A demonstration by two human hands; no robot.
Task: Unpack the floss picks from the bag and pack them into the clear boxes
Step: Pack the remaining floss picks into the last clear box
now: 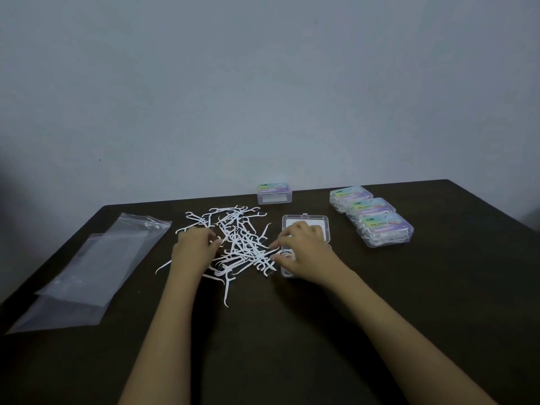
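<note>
While both your hands work at the floss picks [242, 244], count five clear boxes on the dark bench [438, 287]. Three filled boxes [371, 208] stand closed in a touching, slanted row at the right. One closed box [274, 193] sits alone just beside the far edge, against the wall. One open box [295, 221] lies flat just right of the pile, its raised lid toward the wall and its tray largely under your right hand [304, 249]. The picks lie in one tangled heap at the middle, several dozen at least, too crossed to count, with a few strays trailing toward you. Your left hand [194, 247] rests on the heap's left side with fingers curled down among the picks; I cannot tell whether it grips any. Your right hand reaches left over the tray, forefinger and thumb at the heap's edge, and a pinch cannot be confirmed. The clear bag [96, 264] lies flat at the left, well apart from the boxes, its near corner reaching the bench's left edge; one sheet or two overlapped, I cannot tell. Open room lies on the near half of the bench and to the right of the filled row.
</note>
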